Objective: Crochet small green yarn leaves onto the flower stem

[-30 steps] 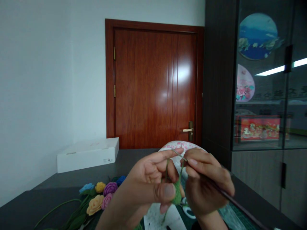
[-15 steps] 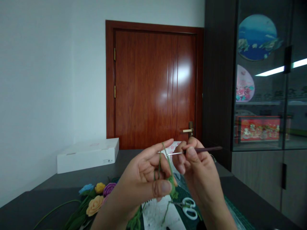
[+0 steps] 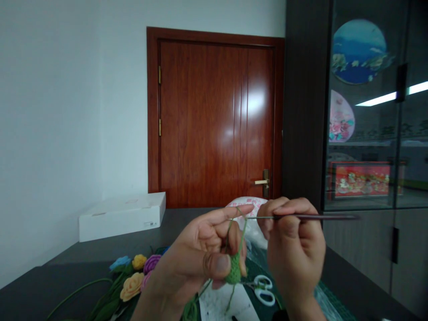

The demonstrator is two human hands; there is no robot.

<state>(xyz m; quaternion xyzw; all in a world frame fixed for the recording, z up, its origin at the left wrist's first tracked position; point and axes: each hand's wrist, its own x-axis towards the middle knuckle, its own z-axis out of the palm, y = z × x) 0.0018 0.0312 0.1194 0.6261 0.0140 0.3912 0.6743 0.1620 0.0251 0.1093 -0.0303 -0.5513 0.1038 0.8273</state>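
Between the thumb and fingers of my left hand (image 3: 203, 254) is a small green crochet piece (image 3: 235, 270), its tail hanging down. Green yarn (image 3: 243, 235) rises from the piece and loops over my stretched index finger. My right hand (image 3: 294, 240) is closed on a crochet hook (image 3: 321, 217) with a dark handle, held level. The hook's thin metal tip meets the yarn close to my left index fingertip. Below the hands lie white-handled scissors (image 3: 264, 290), a white sheet (image 3: 220, 303) with dark specks, and a bundle of green yarn (image 3: 190, 310).
Crocheted flowers (image 3: 132, 286) with green stems lie at the left on the dark table (image 3: 60, 285). A white box (image 3: 122, 217) stands against the wall. Behind the hands is a white plastic bag (image 3: 249, 203) with pink print. A green cutting mat (image 3: 337, 303) shows at right.
My right hand has moved right and turned, bringing the hook level. My left hand has tilted slightly, so more of the green crochet piece shows.
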